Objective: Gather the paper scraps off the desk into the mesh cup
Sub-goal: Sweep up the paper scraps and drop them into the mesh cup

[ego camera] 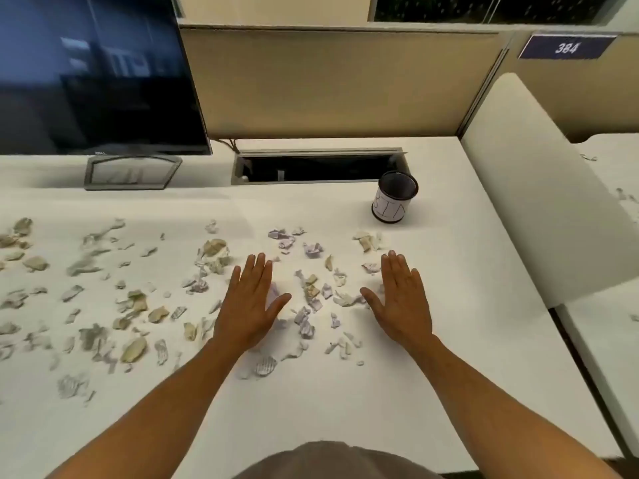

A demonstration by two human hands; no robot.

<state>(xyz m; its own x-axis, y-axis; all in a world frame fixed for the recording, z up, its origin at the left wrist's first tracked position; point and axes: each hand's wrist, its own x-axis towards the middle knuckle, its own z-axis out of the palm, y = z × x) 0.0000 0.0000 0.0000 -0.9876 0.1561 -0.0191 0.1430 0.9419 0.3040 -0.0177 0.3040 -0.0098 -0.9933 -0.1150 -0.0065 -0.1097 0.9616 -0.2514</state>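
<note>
Both hands are laid flat, palms down, over the white surface [345, 402], with the forearms entering from 6 o'clock. The left hand [250, 305] is spread with its fingers straight and held together, the thumb angled out toward 2 o'clock; a scrap or two is partly covered beneath its palm, though whether the palm presses on them cannot be told. The right hand [403, 300] is likewise flattened, fingers straight and pointing toward 12 o'clock, thumb out toward 10 o'clock; nothing is gripped by either hand, and each grip is left apart and relaxed. The paper scraps [311, 292] are scattered across the surface: a cluster of white, lilac and tan pieces is found between the two hands, and a wider spread of torn bits is strewn out toward 9 o'clock as far as the frame's edge. The mesh cup [394, 197], dark with a white label wrapped round its lower half, is stood upright at about 1 o'clock from the right hand, well apart from it and just beyond the farthest scraps. A dark monitor [93, 74] on its stand is placed at 10 o'clock, and a recessed cable slot [314, 167] is seen at 12 o'clock, just left of the cup. A blue plate [567, 47] reading 384 is fixed at 1 o'clock on the partition.
</note>
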